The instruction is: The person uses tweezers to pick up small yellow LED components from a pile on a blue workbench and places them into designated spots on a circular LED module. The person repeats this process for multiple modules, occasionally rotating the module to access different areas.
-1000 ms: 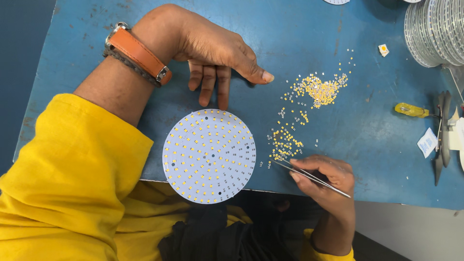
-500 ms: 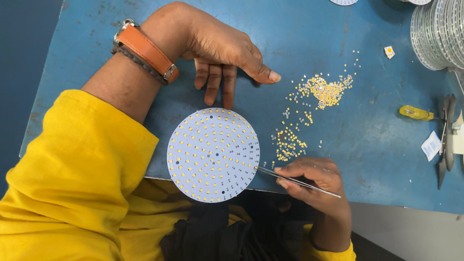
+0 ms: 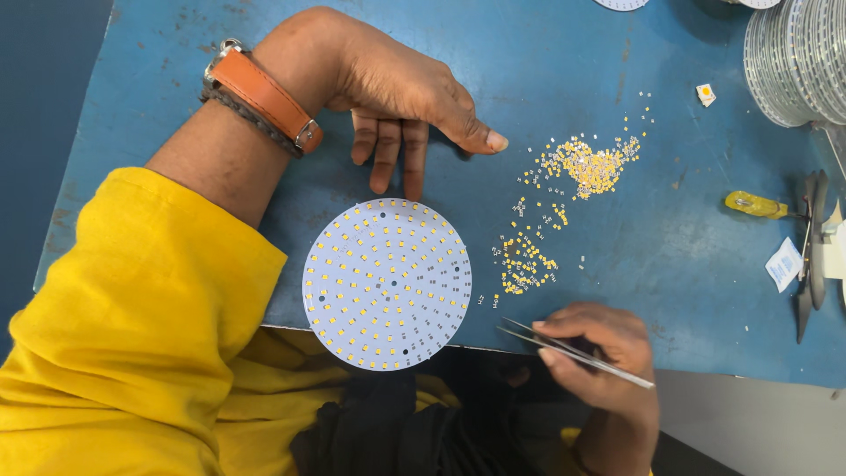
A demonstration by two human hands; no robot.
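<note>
1. Blue and scuffed, the table (image 3: pixel 617 256) fills most of the view from above, its near edge running just past the person's lap.
2. A round white circuit board (image 3: pixel 387 283), dotted with rings of small yellow chips, lies flat at the near edge of the table, slightly overhanging it.
3. The left hand (image 3: pixel 397 88) rests palm down on the table just beyond the board, fingers curled loosely downward and thumb stretched to the right; it holds nothing. Its longest fingertips come close to the board's far rim without clearly touching it.
4. An orange watch strap (image 3: pixel 264 95) and a dark braided band sit on the left wrist, above a yellow sleeve (image 3: pixel 132 335).
5. The right hand (image 3: pixel 599 353) hovers at the near edge of the table, to the right of the board, pinching a pair of thin metal tweezers (image 3: pixel 573 353) between thumb and fingers. The tweezer tips point left toward the board and stop short of it.
6. Loose tiny yellow chips (image 3: pixel 590 166) are scattered on the table between the two hands, with a denser heap farther away and a smaller cluster (image 3: pixel 524 264) just right of the board.
7. At the right edge lie a yellow-handled tool (image 3: pixel 756 205), dark scissors-like tools (image 3: pixel 811 247) and a small white packet (image 3: pixel 782 264).
8. A stack of round boards (image 3: pixel 793 57) stands at the top right corner.
</note>
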